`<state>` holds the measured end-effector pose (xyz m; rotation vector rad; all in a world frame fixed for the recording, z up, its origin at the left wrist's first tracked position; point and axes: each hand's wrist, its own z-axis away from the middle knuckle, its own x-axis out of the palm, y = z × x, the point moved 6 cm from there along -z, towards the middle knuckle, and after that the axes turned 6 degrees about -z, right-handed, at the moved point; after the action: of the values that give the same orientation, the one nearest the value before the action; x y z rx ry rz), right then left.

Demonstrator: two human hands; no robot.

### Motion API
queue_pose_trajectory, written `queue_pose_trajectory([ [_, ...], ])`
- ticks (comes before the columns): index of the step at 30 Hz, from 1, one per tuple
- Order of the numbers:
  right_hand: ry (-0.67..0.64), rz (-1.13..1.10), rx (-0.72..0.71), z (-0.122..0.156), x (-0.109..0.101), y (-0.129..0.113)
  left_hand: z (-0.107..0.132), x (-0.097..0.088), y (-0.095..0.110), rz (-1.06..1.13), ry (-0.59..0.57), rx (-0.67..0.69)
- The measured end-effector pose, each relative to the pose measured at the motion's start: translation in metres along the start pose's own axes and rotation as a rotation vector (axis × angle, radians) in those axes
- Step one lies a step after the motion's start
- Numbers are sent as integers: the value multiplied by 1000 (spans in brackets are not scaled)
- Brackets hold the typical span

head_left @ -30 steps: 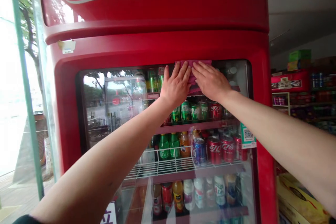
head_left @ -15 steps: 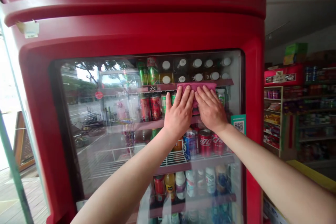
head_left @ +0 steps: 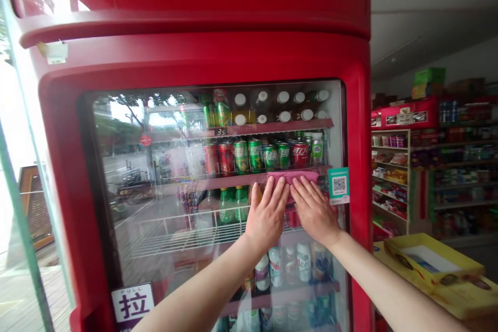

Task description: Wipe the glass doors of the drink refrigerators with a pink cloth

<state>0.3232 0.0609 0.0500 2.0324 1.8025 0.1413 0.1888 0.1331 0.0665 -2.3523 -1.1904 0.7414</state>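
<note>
A tall red drinks fridge (head_left: 202,57) fills the view, its glass door (head_left: 155,187) showing shelves of cans and bottles. A pink cloth (head_left: 298,176) lies flat against the glass about halfway down the door, right of centre. My left hand (head_left: 266,213) and my right hand (head_left: 314,209) sit side by side on the cloth, fingers stretched out and pressed flat, pinning it to the glass. A green QR sticker (head_left: 339,185) is just right of my right hand.
A "PULL" label (head_left: 132,305) sits at the door's lower left. Store shelves (head_left: 436,166) stocked with goods run along the right. A yellow cardboard box (head_left: 431,259) stands at the lower right. A glass wall with a green frame (head_left: 23,228) is at the left.
Both hands have slid the pink cloth straight down the glass, from the door's top edge past the upper shelves to mid-height. The view has dropped with them.
</note>
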Motion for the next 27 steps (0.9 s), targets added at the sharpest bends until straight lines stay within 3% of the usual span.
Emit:
queue_pose_trajectory([
  [2, -21, 4, 7, -4, -2, 2, -5, 0, 0, 6, -8, -2],
  [5, -39, 27, 21, -30, -8, 20, -36, -6, -9, 30, 3, -9],
  [13, -99, 173, 17, -146, -43, 121, -179, -34, -47, 74, 78, -22],
  [18, -165, 184, 24, -195, -65, 179, -254, -43, -52, 78, 98, -40],
  [22, -128, 169, 118, -201, -69, 205, -286, -42, -38, 88, 121, -78],
  [27, -48, 143, 238, -175, -65, 204, -286, -33, -12, 146, 123, -80],
])
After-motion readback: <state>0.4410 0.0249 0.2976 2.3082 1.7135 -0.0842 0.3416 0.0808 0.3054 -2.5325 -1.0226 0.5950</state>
